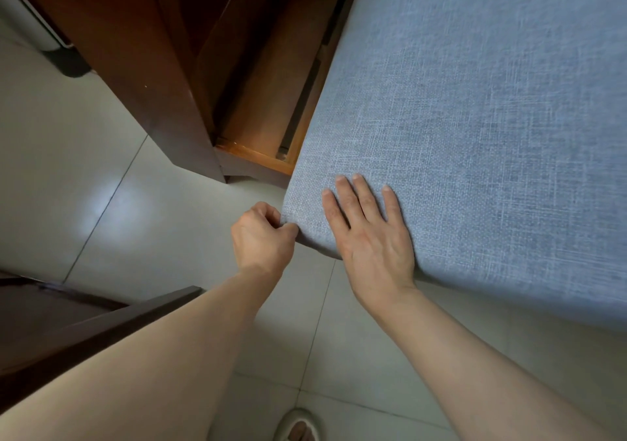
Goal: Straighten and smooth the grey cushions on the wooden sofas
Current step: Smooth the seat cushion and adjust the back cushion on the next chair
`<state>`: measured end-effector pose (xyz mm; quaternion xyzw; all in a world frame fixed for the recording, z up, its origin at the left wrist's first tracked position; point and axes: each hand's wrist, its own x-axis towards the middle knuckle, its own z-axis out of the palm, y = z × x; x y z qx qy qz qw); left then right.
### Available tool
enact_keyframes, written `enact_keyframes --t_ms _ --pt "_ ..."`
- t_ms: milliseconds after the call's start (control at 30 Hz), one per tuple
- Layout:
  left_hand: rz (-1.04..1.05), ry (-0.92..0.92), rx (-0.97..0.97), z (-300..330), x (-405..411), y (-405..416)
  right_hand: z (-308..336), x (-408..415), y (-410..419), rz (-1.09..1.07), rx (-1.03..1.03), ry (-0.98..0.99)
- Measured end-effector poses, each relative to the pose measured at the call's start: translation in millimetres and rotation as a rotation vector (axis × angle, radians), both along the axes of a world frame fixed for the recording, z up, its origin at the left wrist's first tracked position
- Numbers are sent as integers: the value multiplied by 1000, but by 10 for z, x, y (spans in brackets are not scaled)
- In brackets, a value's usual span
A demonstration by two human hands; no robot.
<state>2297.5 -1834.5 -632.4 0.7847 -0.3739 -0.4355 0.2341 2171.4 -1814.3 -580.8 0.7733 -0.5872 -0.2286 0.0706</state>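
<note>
Grey cushion [475, 118] is seen lying flat on the wooden sofa frame [268, 108], filling the right of the view, its long edge running from the near corner up and away toward the top. That near corner juts out past the frame, over the tiled floor [101, 169]. The corner is pinched by the left hand [261, 237], fingers [271, 213] curled tight round the fabric edge. The right hand [373, 233] is laid flat on the cushion top just beside it, fingers straight and slightly spread, nothing gripped. Bare slats of the frame are exposed to the left of the cushion's long edge, bounded by a dark wooden side panel [135, 67]. Open floor is seen below and left of the corner. A second dark wooden piece [101, 325] is noted at lower left, and a slippered foot [298, 427] at the bottom edge.
</note>
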Motion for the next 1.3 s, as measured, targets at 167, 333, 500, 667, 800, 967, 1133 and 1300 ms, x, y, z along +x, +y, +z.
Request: enact_keyframes --t_ms 167,333,500,667,800,967,1133,1300 --pt "-33 -24 -25 156 89 -27 155 -25 1 -31 17 -35" --pt "-16 -109 -23 195 343 157 134 201 124 19 19 -44" --pt "-19 -208 28 121 584 139 38 404 90 112 39 -86" --pt "-449 -338 -88 173 346 232 83 346 46 63 -48 -96" --pt "-758 -457 -83 344 -46 130 196 112 51 28 -62 -60" --pt "-892 -524 -104 495 -221 138 366 -266 139 1 -96 -28" --pt "-980 -563 -182 799 -743 198 712 -883 311 -65 -147 -41" --pt "-1060 -581 -215 1116 -1208 229 1137 -1603 498 -111 -160 -106"
